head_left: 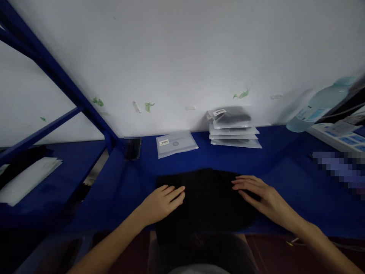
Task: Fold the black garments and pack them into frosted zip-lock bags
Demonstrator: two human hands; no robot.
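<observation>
Basically, black cloth point(208, 205) within easy reach

It lies at the front of the blue table point(282, 163), partly over the edge. Left hand point(165, 201) rests on the cloth's left side, fingers slightly spread; right hand point(261, 193) is at its right edge, fingers stretched, thumb apart. Neither seems to pinch, so probably just steadying it. Beyond the cloth, a flat pouch point(182, 146) and a pouch stack point(235, 131), presumably pushed back for elbow room.

1. Item: one piece of black fabric point(208, 201), uniformly dark with a matte surface.
2. Pose: it lay spread out, low and mostly flat, its far edge slightly uneven, with a slanting crease toward the right.
3. Location: it rested on the blue table point(285, 160), its near left part extending past the front edge.
4. Number of layers: could not be determined.
</observation>
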